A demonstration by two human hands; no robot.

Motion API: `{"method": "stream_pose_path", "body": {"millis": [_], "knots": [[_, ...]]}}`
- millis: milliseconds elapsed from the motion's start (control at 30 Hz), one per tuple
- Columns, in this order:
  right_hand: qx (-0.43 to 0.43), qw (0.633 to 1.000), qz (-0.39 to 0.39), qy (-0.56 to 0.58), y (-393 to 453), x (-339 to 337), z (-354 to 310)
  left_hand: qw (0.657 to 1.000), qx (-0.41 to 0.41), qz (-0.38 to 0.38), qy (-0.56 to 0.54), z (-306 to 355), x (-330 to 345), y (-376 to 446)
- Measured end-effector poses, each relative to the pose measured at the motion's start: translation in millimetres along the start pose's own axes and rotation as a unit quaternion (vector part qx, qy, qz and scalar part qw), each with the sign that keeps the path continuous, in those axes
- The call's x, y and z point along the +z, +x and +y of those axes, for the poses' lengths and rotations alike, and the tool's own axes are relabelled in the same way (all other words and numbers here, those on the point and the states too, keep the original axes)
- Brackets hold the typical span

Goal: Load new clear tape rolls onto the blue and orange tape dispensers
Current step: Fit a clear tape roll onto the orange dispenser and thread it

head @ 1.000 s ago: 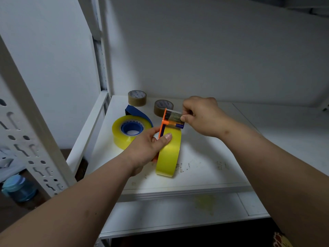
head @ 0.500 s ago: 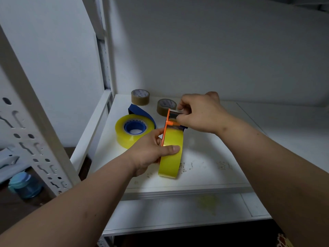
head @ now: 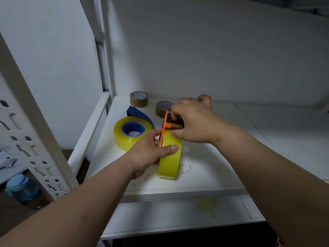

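A yellowish clear tape roll stands on edge on the white shelf, mounted on the orange dispenser. My left hand grips the roll and the orange frame, thumb across the tape's face. My right hand pinches the dispenser's dark cutter end at the top, fingers hiding most of it. To the left, a second clear roll lies flat on the blue dispenser, whose blue hub shows in the roll's centre.
Two small brown tape rolls stand near the back wall. A white perforated rack post rises at the left. A blue-lidded jar sits low on the left. Small debris specks lie on the shelf near the front.
My right hand has slid down over the cutter end so its thumb now touches the top of the roll. The view has shifted slightly; the left hand keeps its grip.
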State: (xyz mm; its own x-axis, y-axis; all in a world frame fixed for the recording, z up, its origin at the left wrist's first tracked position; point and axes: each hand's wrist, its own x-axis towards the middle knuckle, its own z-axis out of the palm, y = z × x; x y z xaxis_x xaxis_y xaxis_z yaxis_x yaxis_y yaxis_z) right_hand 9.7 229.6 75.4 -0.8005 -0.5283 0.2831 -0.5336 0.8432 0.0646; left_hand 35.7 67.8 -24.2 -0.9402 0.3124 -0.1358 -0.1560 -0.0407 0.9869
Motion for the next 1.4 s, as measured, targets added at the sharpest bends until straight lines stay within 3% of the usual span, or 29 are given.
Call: {"method": "stream_pose_path", "body": {"millis": [467, 600, 800, 1033, 1233, 1400], "knots": [[-0.014, 0.994, 0.032, -0.103, 6.9, -1.9, -7.9, 1.000, 0.000, 0.012, 0.003, -0.3, -2.4, 4.1], [0.008, 0.992, 0.097, -0.086, 12.7, -21.6, -8.4, 0.998, 0.005, 0.057, 0.036, 2.9, -4.1, 7.8], [0.006, 0.990, 0.130, -0.050, 15.9, -41.1, -8.5, 0.984, 0.016, 0.133, 0.113, 12.4, -0.4, 8.5], [0.008, 0.995, 0.103, -0.010, 17.0, -40.4, -3.4, 0.997, -0.047, -0.006, 0.053, 14.4, -10.3, 0.7], [-0.010, 0.994, 0.104, -0.043, 19.4, -51.2, -4.4, 0.995, -0.001, 0.042, 0.089, 11.6, -14.0, 5.7], [-0.008, 0.984, 0.175, -0.018, 21.3, -65.0, -11.4, 0.989, 0.019, 0.100, 0.105, 9.5, -15.6, 7.9]]}}
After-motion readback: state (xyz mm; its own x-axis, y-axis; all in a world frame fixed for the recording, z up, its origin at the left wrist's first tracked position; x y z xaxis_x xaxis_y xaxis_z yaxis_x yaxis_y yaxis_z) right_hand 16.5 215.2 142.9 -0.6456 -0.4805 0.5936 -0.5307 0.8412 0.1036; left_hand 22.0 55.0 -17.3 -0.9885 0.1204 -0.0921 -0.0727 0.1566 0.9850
